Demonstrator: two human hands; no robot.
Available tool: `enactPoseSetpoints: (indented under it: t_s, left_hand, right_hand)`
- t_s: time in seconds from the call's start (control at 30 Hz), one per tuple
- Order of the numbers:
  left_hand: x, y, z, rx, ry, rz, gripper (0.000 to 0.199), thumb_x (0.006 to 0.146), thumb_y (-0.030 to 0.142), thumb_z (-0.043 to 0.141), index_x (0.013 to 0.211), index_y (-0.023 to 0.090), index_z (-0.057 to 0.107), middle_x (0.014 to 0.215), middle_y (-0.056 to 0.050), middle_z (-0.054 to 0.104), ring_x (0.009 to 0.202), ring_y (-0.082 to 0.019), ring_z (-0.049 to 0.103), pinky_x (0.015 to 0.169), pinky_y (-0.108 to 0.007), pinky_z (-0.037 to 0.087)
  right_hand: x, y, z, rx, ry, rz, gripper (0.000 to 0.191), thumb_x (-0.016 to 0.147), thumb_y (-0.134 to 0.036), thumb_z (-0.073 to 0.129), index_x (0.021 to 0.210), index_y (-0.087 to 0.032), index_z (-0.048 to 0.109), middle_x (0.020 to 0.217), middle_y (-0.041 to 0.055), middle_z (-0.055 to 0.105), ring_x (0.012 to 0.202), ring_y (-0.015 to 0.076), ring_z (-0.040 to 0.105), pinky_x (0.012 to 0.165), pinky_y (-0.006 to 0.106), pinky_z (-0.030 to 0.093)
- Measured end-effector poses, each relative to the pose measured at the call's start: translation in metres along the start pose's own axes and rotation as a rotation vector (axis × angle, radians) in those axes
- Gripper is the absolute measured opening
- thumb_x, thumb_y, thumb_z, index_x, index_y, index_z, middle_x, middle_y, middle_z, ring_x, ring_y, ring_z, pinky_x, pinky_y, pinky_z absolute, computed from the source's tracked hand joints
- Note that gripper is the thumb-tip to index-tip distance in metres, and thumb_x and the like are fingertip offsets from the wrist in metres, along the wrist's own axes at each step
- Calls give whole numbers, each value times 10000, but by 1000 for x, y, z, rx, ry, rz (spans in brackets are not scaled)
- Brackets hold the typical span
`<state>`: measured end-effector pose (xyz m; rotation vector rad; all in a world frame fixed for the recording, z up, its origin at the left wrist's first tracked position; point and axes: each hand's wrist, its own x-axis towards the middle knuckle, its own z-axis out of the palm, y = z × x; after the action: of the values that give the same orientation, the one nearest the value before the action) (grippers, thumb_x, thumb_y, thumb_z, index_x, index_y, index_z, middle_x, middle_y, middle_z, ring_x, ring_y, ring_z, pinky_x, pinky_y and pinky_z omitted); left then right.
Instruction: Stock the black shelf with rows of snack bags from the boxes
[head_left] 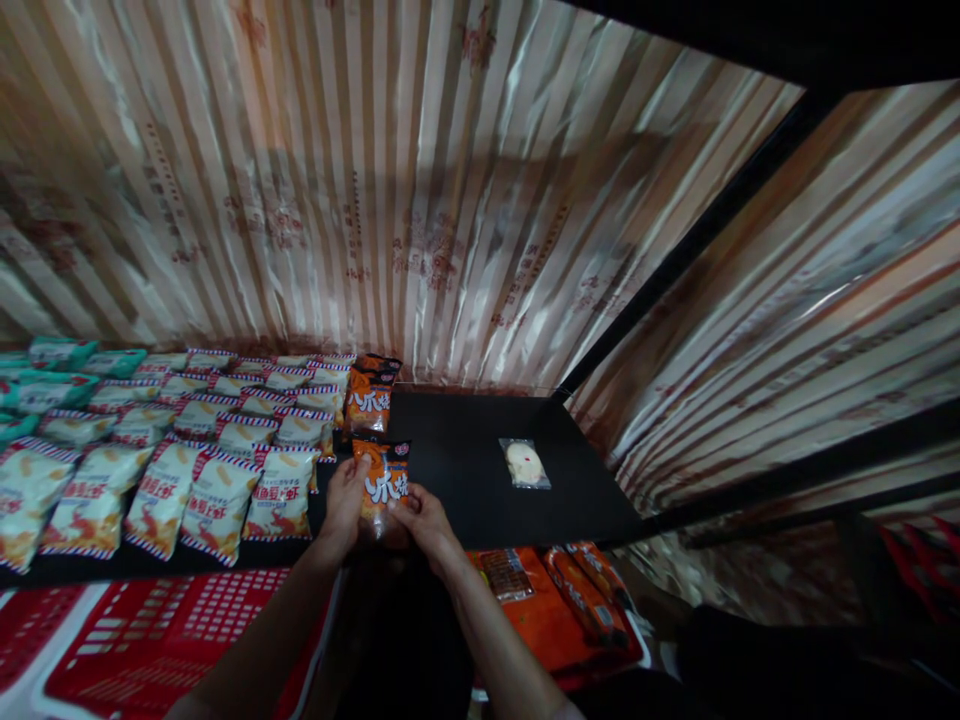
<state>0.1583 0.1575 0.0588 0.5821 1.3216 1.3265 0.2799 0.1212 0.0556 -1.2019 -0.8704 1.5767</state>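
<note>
Between my two hands is an orange and black snack bag [385, 490], standing roughly upright at the front edge of the black shelf [457, 470]. My left hand [345, 505] grips its left side, thumb across the front. On the lower right side, my right hand [424, 520] pinches the bag with its fingers. Behind it, more orange snack bags [370, 398] of the same look stand at the back of the shelf. Just left of my left hand, white snack bags with striped edges [280, 492] stand in several rows.
A clear packet with a round pale item [524, 464] lies on the shelf to the right. Teal bags [56, 390] are at the far left. Below are a red basket [187, 625] and a crate holding orange packages [585, 595]. A dark frame post [697, 240] slants up at right.
</note>
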Motion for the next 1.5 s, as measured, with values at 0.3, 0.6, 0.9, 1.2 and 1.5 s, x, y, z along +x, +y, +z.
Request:
enactPoseSetpoints:
  t_s: [0.3,0.6,0.9,1.2,1.5]
  left_hand:
    - [4,1,-3,1,9,23,548,603,550,665,933,120,581,869,-82,664,711,-171,637,620,-269,492]
    - [7,-35,-24,408,47,226,464,794,418,531,1181,163,505,1093,-108,633,1003,-213,602,881,-342,456]
    - [-19,-59,-32,822,85,725,511,838,304,386,1288,62,389,1320,-195,444,1238,-268,408,1022,-455,342]
    - [-12,-71,-36,937,55,941,537,879,236,332,1385,84,238,1421,-192,300,1340,-262,228,1054,-493,281]
    - [0,-64,-32,965,28,940,569,867,183,332,1408,98,179,1459,-192,213,1362,-256,158,1060,-487,280]
  right_hand:
    - [14,7,7,-35,85,-37,441,507,-377,767,862,-184,592,805,32,692,739,196,651,720,324,499]
    - [21,10,13,-7,105,-64,406,543,-352,735,877,-187,574,825,35,694,743,196,654,691,306,500]
    - [45,17,18,-25,154,-186,347,590,-295,673,898,-193,550,863,30,694,768,185,647,723,307,501]
    - [66,10,26,-48,144,-294,356,610,-246,633,949,-214,529,897,16,688,795,177,648,772,309,498]
    - [82,5,32,-41,149,-354,360,626,-254,623,967,-213,517,916,16,684,831,177,647,799,308,499]
